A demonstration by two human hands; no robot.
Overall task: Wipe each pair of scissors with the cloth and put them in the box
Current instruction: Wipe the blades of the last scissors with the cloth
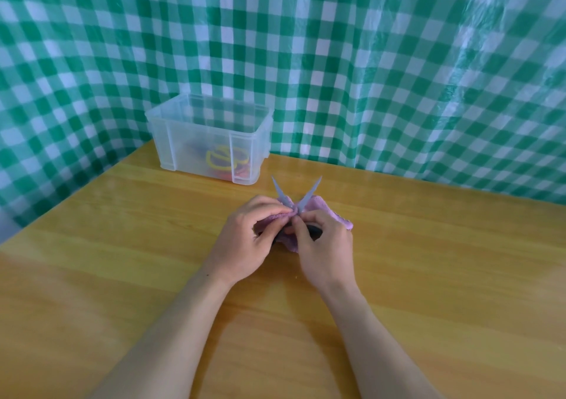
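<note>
A pair of black-handled scissors (310, 195) stands with its grey blades spread in a V, tips pointing away from me. My left hand (249, 239) pinches a pink cloth (324, 211) against the blades near the pivot and also touches one black handle. My right hand (324, 251) grips the other handle and the cloth beneath. The handles are mostly hidden by my fingers. A clear plastic box (171, 129) stands at the back left of the table, holding yellow-handled scissors (218, 156) and a red-handled pair (225, 174).
The wooden table (122, 260) spreads wide on all sides of my hands. A green and white checked plastic sheet (398, 77) hangs as a backdrop right behind the box and along the table's far edges.
</note>
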